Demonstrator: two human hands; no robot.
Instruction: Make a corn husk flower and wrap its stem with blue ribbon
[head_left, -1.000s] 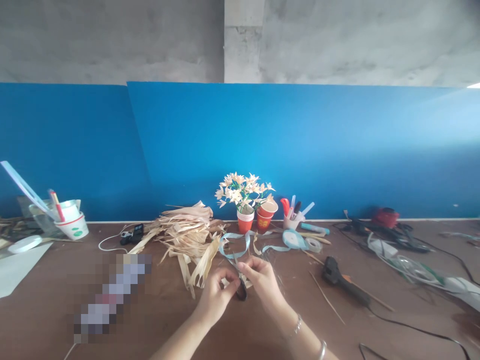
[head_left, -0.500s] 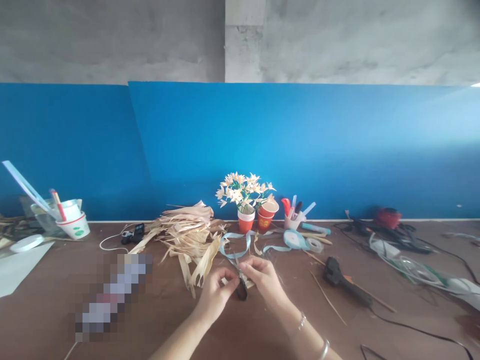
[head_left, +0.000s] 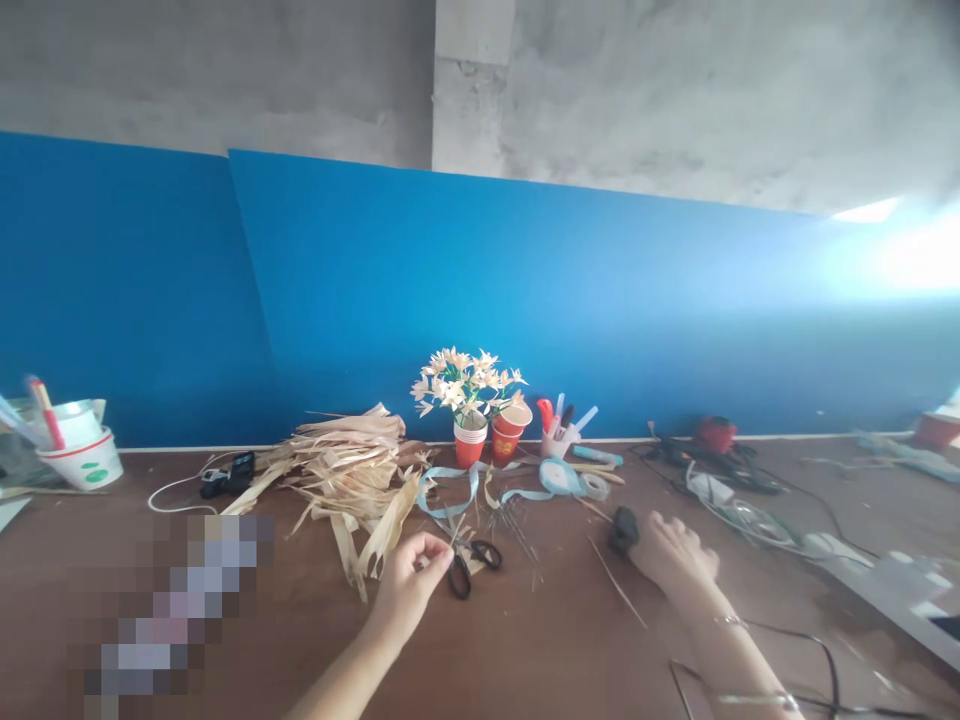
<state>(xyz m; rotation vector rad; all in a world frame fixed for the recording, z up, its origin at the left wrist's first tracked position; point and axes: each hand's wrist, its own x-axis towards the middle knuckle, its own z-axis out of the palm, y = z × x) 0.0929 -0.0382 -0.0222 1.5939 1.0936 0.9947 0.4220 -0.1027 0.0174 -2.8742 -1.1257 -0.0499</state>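
Left hand [head_left: 414, 578] pinched, right hand [head_left: 677, 556] covering tool [head_left: 623, 531]

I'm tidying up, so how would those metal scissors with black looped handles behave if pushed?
The scissors probably won't roll, since they seem to lie flat. Their handles are spread apart, so a push might swing them closer. Their metallic look suggests they'd stay stiff.
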